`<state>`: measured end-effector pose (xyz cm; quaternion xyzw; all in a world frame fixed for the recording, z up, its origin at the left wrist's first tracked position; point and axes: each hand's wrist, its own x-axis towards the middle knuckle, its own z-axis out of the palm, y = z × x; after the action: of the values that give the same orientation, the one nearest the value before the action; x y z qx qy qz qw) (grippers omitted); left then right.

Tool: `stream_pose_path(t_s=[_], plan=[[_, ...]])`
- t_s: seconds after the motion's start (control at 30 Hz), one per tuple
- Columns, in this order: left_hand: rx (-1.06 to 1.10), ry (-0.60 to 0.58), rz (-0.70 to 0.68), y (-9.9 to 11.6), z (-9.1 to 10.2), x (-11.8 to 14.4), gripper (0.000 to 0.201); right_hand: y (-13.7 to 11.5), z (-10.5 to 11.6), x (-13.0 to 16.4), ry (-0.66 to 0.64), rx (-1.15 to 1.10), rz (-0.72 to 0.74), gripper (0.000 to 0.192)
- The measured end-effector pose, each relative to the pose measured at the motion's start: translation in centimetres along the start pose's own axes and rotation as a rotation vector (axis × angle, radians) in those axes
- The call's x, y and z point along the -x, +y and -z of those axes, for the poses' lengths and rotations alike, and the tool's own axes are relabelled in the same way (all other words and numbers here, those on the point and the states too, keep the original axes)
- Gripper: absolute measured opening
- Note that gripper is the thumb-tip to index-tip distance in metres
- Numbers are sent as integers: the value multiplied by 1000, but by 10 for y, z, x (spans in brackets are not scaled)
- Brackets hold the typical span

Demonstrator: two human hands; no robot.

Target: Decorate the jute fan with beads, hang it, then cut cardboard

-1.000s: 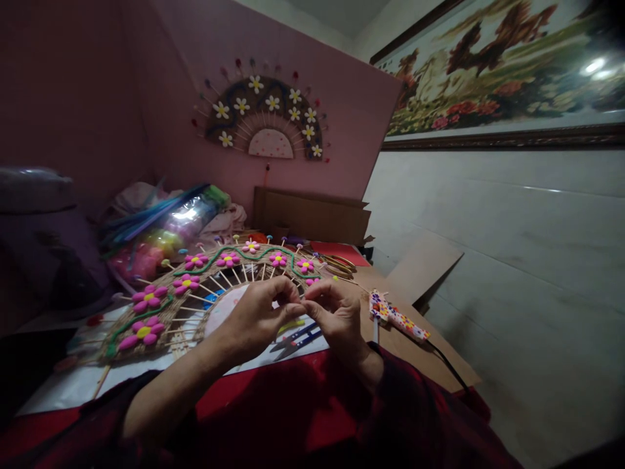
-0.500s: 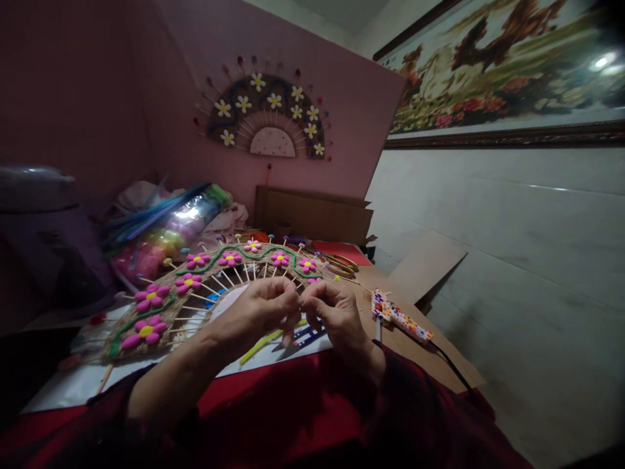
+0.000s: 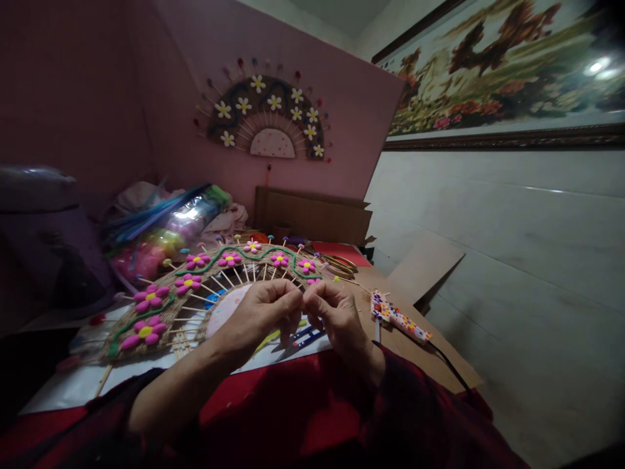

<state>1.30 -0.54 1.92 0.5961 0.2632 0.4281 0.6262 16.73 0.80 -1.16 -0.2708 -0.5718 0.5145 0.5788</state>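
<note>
both hands have drawn closer over the woven fan (image 3: 195, 286), left hand (image 3: 266, 311) and right hand (image 3: 334, 312) pinching a yellow-green pipe cleaner (image 3: 267, 340) now hanging shorter beneath the fingertips, near the snips (image 3: 305, 335)

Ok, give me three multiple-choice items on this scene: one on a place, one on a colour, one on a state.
1. Where does the patterned glue gun lie?
A. right of the hands
B. on the wall
C. in the bag

2. What colour are the flowers on the flat fan?
A. white
B. pink
C. blue

3. How do the left hand and right hand stand?
A. flat on the table
B. far apart
C. fingertips pinched together

Key: 1 A, it lies on the cardboard beside the right hand. 2 B, pink petals with yellow centres. 3 C, the fingertips meet above the snips.
</note>
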Motion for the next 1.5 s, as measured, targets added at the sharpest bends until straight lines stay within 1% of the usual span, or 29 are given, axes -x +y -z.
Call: stream_pose_path(t_s=[0.1,0.23,0.5,0.67,0.77,0.87,1.03,1.13,1.27,1.37,1.5], plan=[[19,24,-3,2,-1,0,27,1,1,-1,18,-9,-2,29],[9,77,-8,5,-4,1,27,4,2,-1,18,-13,-1,25],[-104,146,-73,-2,-6,0,28,1,-1,1,43,114,59,25],[-161,149,-43,-3,-6,-1,28,2,-2,3,69,181,97,23],[-266,147,-75,-3,-6,1,27,3,-3,4,83,162,90,21],[-317,97,-111,-3,-5,2,26,3,-3,4,71,108,64,22],[-173,-64,-84,-7,0,3,25,2,-3,2,-28,-40,-42,24],[-47,-104,-42,-8,3,1,24,1,-2,0,-67,-119,-109,26],[161,-97,-23,-8,2,-2,25,0,-1,-1,-53,-199,-155,30],[164,-44,-17,-8,0,-4,24,0,-1,-2,-19,-206,-169,30],[165,6,1,-8,-2,-4,26,2,0,-2,-13,-202,-128,29]])
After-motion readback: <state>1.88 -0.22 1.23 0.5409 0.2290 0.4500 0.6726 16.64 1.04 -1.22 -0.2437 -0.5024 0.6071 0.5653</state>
